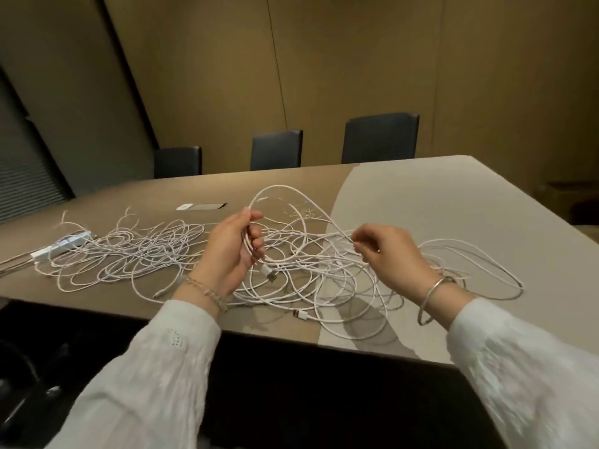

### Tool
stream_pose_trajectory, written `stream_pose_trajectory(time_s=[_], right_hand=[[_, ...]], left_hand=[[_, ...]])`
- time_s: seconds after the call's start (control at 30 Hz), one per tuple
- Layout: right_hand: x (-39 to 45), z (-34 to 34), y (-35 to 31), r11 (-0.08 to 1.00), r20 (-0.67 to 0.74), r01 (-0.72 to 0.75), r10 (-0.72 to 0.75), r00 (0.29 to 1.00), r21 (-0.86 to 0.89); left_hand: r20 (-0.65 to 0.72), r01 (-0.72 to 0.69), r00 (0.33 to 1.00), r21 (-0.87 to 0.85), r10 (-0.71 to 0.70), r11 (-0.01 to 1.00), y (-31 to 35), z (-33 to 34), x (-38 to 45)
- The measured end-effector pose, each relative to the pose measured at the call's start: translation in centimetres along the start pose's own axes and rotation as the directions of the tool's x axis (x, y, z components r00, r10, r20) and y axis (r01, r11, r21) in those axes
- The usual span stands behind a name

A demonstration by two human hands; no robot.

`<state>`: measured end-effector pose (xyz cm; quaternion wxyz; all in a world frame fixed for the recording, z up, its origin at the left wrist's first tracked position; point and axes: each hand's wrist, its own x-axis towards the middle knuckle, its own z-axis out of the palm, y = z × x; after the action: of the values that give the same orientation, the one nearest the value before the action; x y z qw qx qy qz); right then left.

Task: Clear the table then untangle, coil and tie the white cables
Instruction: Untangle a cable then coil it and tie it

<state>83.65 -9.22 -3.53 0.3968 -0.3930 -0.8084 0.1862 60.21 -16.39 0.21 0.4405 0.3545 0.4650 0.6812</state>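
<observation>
A wide tangle of white cables (pixel 129 257) sprawls over the brown table (pixel 421 196), from the left side to the front right. My left hand (pixel 231 251) grips a few strands of one cable above the heap, and a USB plug (pixel 268 274) hangs just below it. From that hand a raised loop of the white cable (pixel 285 189) arches over to my right hand (pixel 385 251), which pinches the strand between thumb and fingertips. A second USB plug (pixel 301 315) lies near the table's front edge.
A white power strip (pixel 61 246) lies at the far left among the cables. A flush socket panel (pixel 201 206) sits in the tabletop behind the heap. Three dark chairs (pixel 379 139) stand along the far side. The front edge of the table runs just under my wrists.
</observation>
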Motion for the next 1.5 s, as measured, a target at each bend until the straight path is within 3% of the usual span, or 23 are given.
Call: stream_pose_trajectory(time_s=[0.2, 0.37, 0.53, 0.67, 0.77, 0.9, 0.97, 1.17, 1.3, 1.43, 1.5], right_hand=[[0.6, -1.1, -2.9, 0.968, 0.088, 0.098, -0.079, 0.993, -0.231], [-0.4, -1.4, -0.3, 0.999, 0.170, 0.024, -0.017, 0.985, -0.040], [0.4, -0.5, 2.3, 0.917, 0.376, -0.220, 0.086, 0.923, 0.332], [2.0, -0.9, 3.5, 0.855, 0.507, -0.310, 0.065, 0.859, 0.416], [3.7, -0.8, 3.3, 0.866, 0.543, -0.301, 0.041, 0.839, 0.400], [5.4, 0.5, 0.7, 0.994, 0.502, -0.038, -0.018, 0.865, 0.103], [6.1, 1.0, -0.9, 0.986, 0.455, 0.158, -0.118, 0.883, -0.049], [9.3, 2.2, -2.8, 0.923, 0.330, 0.367, -0.312, 0.891, -0.119], [12.1, 2.4, -2.5, 0.932, 0.234, 0.358, -0.337, 0.912, -0.051], [14.0, 2.1, -1.2, 0.965, 0.106, 0.179, -0.201, 0.974, 0.191], [15.0, 1.6, -0.2, 0.950, 0.139, 0.089, -0.135, 0.981, 0.298]], left_hand=[[-0.080, -0.122, 0.989, 0.044, 0.125, 0.992, 3.2, 0.4, -1.8], [-0.094, -0.191, 0.977, 0.004, 0.190, 0.982, 5.8, -1.1, -0.6], [-0.155, -0.183, 0.972, -0.039, 0.175, 0.982, 5.8, -4.1, 2.2], [-0.176, -0.165, 0.973, -0.083, 0.149, 0.983, 5.5, -5.3, 4.9], [-0.172, -0.154, 0.975, -0.086, 0.137, 0.984, 5.1, -5.7, 6.8], [-0.147, -0.140, 0.980, -0.030, 0.134, 0.990, 4.3, -4.7, 8.6], [-0.109, -0.144, 0.983, 0.039, 0.147, 0.989, 3.9, -3.8, 9.2], [0.169, -0.136, 0.983, 0.431, 0.068, 0.892, 1.8, -0.3, 10.1], [0.348, -0.236, 0.937, 0.602, 0.015, 0.763, 0.5, 3.0, 10.6], [0.307, -0.211, 0.952, 0.618, 0.015, 0.757, 0.7, 3.8, 11.8], [0.269, -0.171, 0.963, 0.611, 0.000, 0.773, 1.2, 3.9, 13.1]])
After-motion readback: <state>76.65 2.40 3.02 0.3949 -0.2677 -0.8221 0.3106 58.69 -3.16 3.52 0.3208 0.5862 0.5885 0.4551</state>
